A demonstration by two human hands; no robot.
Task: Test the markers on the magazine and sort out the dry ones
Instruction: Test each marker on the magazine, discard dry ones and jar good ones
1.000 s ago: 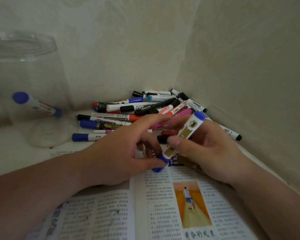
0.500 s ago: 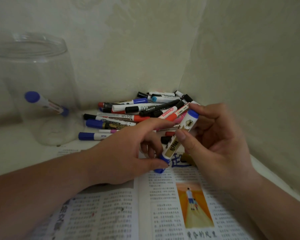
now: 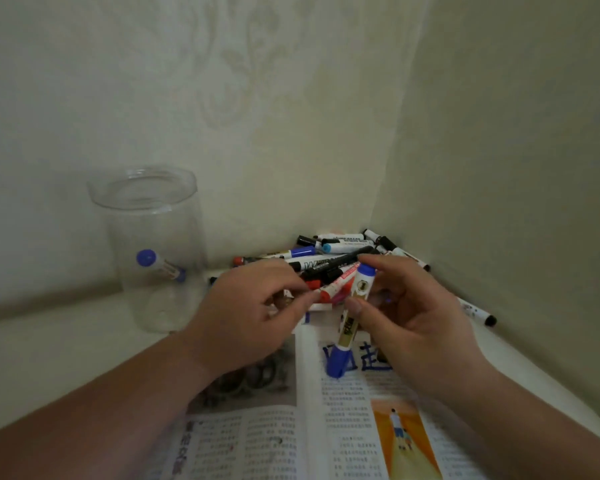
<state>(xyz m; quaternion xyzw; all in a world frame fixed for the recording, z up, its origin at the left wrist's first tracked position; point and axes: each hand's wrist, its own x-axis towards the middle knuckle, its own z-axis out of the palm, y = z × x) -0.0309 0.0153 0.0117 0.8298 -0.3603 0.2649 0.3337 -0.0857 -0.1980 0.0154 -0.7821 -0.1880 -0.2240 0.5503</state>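
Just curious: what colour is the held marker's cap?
Blue cap on the marker, best in head view.

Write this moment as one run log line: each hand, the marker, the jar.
right hand: holds blue marker, capped end down over magazine | left hand: at marker pile, grip unclear | jar: holds lone marker

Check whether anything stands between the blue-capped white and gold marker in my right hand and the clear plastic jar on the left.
Yes: the left hand hovers directly between the blue-capped white and gold marker, held by the right hand, and the clear plastic jar. The jar's mouth is open.
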